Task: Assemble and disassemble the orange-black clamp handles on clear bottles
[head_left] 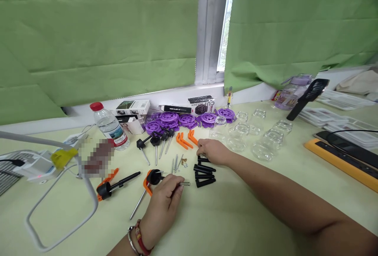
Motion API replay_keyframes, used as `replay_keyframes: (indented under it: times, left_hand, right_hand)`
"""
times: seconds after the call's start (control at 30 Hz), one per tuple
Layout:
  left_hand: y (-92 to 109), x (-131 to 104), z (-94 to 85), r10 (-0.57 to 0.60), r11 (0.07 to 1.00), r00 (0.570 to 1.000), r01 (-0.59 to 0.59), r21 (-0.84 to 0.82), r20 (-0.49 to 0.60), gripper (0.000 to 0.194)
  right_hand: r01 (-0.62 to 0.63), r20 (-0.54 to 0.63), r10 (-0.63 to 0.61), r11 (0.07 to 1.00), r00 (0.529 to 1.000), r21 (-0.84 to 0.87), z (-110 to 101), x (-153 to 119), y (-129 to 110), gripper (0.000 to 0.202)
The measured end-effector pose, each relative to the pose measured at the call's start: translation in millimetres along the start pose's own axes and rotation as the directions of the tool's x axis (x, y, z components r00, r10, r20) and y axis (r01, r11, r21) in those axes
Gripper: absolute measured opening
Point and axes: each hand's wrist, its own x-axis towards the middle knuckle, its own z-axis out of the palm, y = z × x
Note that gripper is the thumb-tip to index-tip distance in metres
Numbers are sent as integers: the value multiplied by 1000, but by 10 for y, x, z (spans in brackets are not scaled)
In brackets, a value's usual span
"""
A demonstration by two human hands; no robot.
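Observation:
My left hand (167, 201) is closed around a part with a round black head (154, 177), an orange lever and a metal rod. A coil spring (185, 184) sticks out to the right past its thumb and fingertips. Further back, my right hand (214, 151) has its fingers pinched together and pointing down; what they grip is hidden, though some coil springs (203, 155) seem to lie beneath them. Just in front of it, several black tubes (204, 175) lie in a row. Orange levers (183, 141) rest close to its fingertips. Screws (176, 162) and small brass bits (184, 161) lie between the hands.
An assembled orange and black piece (104, 190) lies at left, near a grey wire frame (91, 193) and a water bottle (110, 126). Black-headed rods (155, 141), purple plastic parts (169, 117) and boxes stand behind. Clear glass jars (262, 149) and a yellow-black case (339, 161) are at right.

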Motion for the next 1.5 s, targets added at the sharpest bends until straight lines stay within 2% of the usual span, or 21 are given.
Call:
replay_keyframes:
  times: [0.23, 0.47, 0.77, 1.03, 1.23, 1.33, 1.43, 1.5]
  left_hand:
    - [4, -10, -3, -4, 1000, 1000, 4, 5, 11, 20]
    - [-7, -7, 2, -1, 1000, 1000, 1, 10, 11, 20]
    - [-3, -3, 0, -21, 1000, 999, 21, 3, 27, 20]
    - [12, 8, -1, -12, 1000, 999, 12, 5, 30, 22]
    - [24, 0, -5, -9, 1000, 999, 9, 12, 33, 22]
    - [22, 2, -7, -5, 1000, 1000, 4, 14, 30, 21]
    - [13, 6, -10, -8, 1000, 1000, 7, 19, 26, 21]
    - [5, 6, -11, -10, 1000, 1000, 10, 23, 24, 21]
  right_hand:
    - [-31, -16, 33, 996, 999, 83, 17, -78, 44, 40]
    - [-108, -193, 149, 972, 970, 209, 81, -189, 109, 33]
    - [-28, -165, 82, 952, 983, 304, 165, -287, 102, 33]
    - [-41, -179, 121, 918, 976, 396, 183, -298, 74, 32]
    - [-44, -182, 94, 963, 979, 264, 63, -65, 20, 26]
    - [-49, -88, 64, 986, 994, 159, -18, 114, -41, 20]
    - [-94, 11, 94, 993, 996, 74, -48, 251, -107, 17]
    - [-112, 38, 110, 993, 993, 47, -45, 299, -143, 17]
